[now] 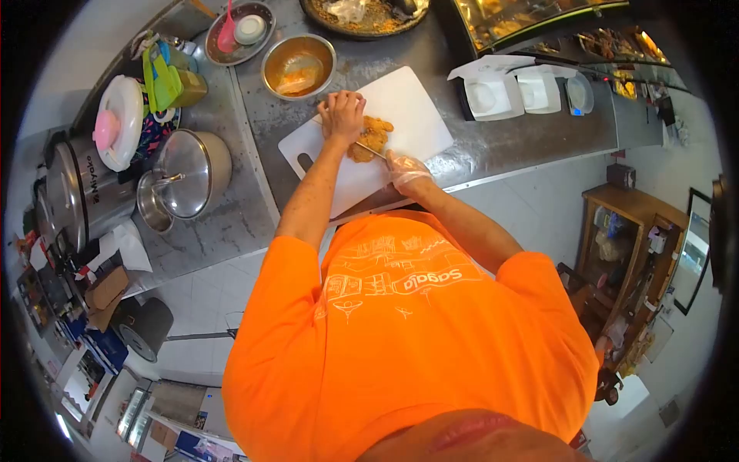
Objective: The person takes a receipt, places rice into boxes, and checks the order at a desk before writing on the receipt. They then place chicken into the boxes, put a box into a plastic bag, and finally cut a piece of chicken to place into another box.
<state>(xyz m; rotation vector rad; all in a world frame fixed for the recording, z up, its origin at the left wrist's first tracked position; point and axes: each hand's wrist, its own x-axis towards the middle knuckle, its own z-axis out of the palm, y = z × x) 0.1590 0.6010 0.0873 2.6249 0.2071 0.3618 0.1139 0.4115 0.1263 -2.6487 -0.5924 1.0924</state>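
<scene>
The left hand (342, 115) is bare. Its fingers are bent and press down on the fried food (375, 135), holding it in place. The fried food is golden brown and lies in the middle of the white cutting board (412, 104). The right hand (406, 171) wears a thin clear glove. Its fingers are closed around the handle of a knife (371, 148). The thin blade lies against the near side of the fried food, just below the left hand.

The cutting board sits on a grey metal bench (500, 146). Just past the board stands a metal bowl (299, 65) with orange sauce in it. Near it is a small dish with a pink spoon (227, 32). To the left of the board is a shiny pot (188, 173) with its lid on. To the right are two open white boxes (493, 94).
</scene>
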